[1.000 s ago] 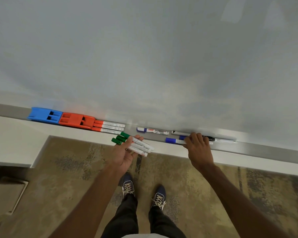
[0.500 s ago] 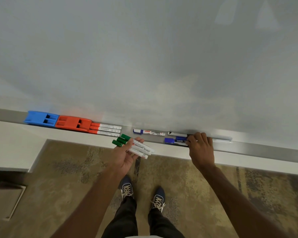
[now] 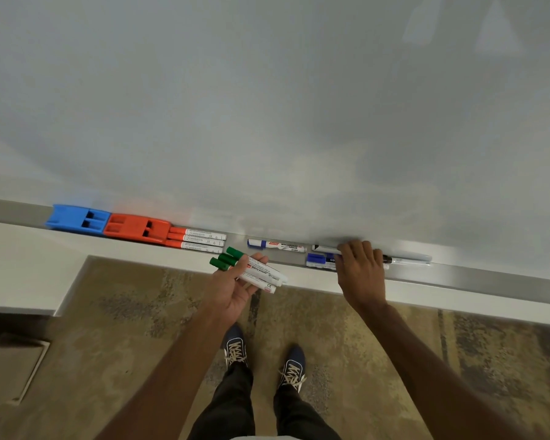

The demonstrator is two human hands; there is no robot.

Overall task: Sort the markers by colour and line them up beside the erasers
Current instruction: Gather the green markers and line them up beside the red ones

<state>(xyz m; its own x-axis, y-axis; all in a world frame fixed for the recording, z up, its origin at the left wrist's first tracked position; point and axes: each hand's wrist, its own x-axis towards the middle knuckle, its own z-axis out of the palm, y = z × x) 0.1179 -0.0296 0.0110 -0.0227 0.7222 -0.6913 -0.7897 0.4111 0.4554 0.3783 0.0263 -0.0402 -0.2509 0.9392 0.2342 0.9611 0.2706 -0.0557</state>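
The tray [image 3: 489, 277] carries the blue eraser [image 3: 77, 219] and orange eraser [image 3: 134, 228], touching, at 9 o'clock. The left hand [image 3: 232, 290], at 6 o'clock, holds three green markers [image 3: 254, 271] in its grip. The right hand [image 3: 361, 274] covers a blue marker [image 3: 318, 260] and a black marker [image 3: 407, 259] at 3 o'clock; its grip cannot be determined. Three red markers [image 3: 200, 239] touch the orange eraser's 3 o'clock end.

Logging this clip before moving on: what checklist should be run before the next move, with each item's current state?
1. Red markers lined up against orange eraser: ok.
2. Green markers held in left hand: ok.
3. Bare tray right of the red markers for the green ones: ok.
4. Blue markers lined up beside the others: not ok; they lie loose farther right.
5. Right hand gripping a marker: cannot tell; its fingers cover it.
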